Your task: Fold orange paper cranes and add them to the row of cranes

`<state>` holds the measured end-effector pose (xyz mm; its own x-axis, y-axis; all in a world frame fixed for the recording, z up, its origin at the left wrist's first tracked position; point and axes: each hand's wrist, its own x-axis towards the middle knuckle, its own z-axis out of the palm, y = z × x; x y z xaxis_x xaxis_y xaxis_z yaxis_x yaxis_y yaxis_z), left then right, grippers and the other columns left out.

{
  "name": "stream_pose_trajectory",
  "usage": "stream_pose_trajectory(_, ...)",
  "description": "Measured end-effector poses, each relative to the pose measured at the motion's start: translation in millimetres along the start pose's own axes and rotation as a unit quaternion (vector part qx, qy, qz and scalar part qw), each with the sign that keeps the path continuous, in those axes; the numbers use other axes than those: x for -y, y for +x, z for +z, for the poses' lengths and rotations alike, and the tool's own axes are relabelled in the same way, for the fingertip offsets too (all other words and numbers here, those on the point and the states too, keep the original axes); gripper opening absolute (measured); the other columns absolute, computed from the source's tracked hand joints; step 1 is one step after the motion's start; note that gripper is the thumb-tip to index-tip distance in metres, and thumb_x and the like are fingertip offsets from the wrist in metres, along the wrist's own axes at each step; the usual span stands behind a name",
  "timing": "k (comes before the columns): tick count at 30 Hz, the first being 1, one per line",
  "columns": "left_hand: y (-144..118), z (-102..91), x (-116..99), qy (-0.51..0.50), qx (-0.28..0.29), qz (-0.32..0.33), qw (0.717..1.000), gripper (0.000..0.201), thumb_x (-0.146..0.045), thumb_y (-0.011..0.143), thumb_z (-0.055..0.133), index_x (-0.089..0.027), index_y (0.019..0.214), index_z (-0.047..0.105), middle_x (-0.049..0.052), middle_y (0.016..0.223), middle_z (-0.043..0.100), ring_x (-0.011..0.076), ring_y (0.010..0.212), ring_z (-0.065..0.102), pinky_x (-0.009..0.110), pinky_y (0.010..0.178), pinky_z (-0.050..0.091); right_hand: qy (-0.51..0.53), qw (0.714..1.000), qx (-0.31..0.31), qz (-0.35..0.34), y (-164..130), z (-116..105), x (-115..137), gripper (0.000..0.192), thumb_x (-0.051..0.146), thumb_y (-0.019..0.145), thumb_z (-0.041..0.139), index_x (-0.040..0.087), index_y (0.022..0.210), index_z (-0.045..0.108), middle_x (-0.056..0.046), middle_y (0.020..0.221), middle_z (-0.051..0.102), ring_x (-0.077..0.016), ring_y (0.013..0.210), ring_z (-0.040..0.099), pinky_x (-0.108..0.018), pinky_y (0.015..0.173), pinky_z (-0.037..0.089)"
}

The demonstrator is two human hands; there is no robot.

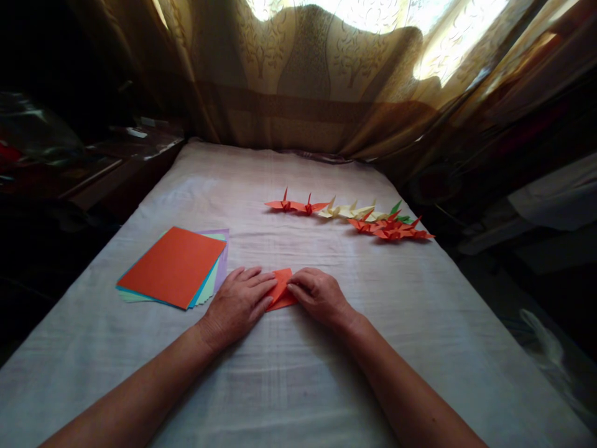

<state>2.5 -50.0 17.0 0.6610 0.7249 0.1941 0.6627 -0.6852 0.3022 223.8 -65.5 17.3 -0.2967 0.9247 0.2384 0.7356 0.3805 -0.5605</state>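
Note:
A small folded piece of orange origami paper (281, 290) lies on the cloth-covered surface between my hands. Flat across its left side rests my left hand (242, 298), fingers stretched out and pressing the paper down. My right hand (321, 295) pinches the paper's right edge between thumb and fingertips. Part of the paper is hidden under the fingers of both hands.
Left of my hands lies a stack of square paper (171, 267), orange on top with blue, pale green and purple below. Folded paper cranes (394, 231) in red-orange, cream and green stand at the back right. A patterned curtain (308, 74) hangs beyond the white cloth (298, 386).

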Motion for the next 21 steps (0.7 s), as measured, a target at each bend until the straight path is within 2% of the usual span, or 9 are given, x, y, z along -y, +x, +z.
stream_pose_trajectory(4, -0.5, 0.7, 0.9, -0.012, -0.011, 0.005, 1.0, 0.03, -0.028, 0.095, 0.053, -0.023, 0.122, 0.067, 0.007, 0.126, 0.068, 0.0282, 0.125, 0.055, 0.05, 0.108, 0.039, -0.014, 0.999, -0.023, 0.02, 2.3, 6.1, 0.2, 0.009, 0.021, 0.087, 0.063, 0.022, 0.079, 0.068, -0.001, 0.079, 0.07, -0.0143, 0.074, 0.062, -0.025, 0.072, 0.046)
stream_pose_trajectory(12, -1.1, 2.6, 1.7, -0.019, -0.012, -0.001, 1.0, 0.033, -0.031, 0.1, 0.045, -0.023, 0.124, 0.066, 0.005, 0.127, 0.068, 0.0272, 0.125, 0.055, 0.049, 0.108, 0.037, -0.042, 0.998, -0.023, 0.029, 5.4, 8.2, 3.7, 0.012, 0.022, 0.087, 0.063, 0.022, 0.076, 0.067, -0.001, 0.078, 0.069, -0.0145, 0.074, 0.061, -0.025, 0.071, 0.043)
stream_pose_trajectory(21, 1.4, 0.9, -2.8, -0.015, -0.028, -0.002, 0.999, 0.028, -0.032, 0.095, 0.054, -0.024, 0.115, 0.07, 0.007, 0.123, 0.07, 0.0278, 0.121, 0.057, 0.048, 0.105, 0.04, -0.068, 0.997, -0.021, 0.024, 4.8, 13.8, -0.7, 0.011, 0.025, 0.088, 0.064, 0.022, 0.077, 0.065, -0.001, 0.077, 0.066, -0.0155, 0.074, 0.059, -0.026, 0.069, 0.04)
